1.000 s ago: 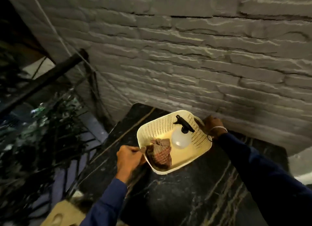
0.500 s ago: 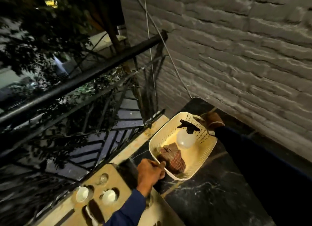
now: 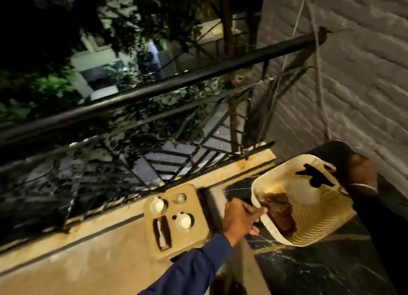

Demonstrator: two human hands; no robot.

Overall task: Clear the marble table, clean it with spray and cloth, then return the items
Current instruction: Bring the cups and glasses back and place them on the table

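A cream perforated plastic basket [image 3: 318,230] hangs just above the black marble table [image 3: 313,270]. My left hand [image 3: 240,217] grips its near left rim and my right hand [image 3: 359,173] grips the far right rim. Inside the basket lie a brown checked cloth [image 3: 280,213] and a white spray bottle [image 3: 305,192] with a black trigger head. A tan tray [image 3: 198,233] stands on the floor to the left, carrying two white cups [image 3: 157,205] and a small glass.
A black metal railing [image 3: 154,89] runs along the ledge on the left, trees and a street beyond it. A grey brick wall [image 3: 353,74] rises behind the table, with ropes hanging down it. Tan floor [image 3: 88,261] lies in front of the tray.
My view has swung left, bringing the railing and the tray on the floor into sight. Both hands keep hold of the basket, which has shifted left toward the table's edge.
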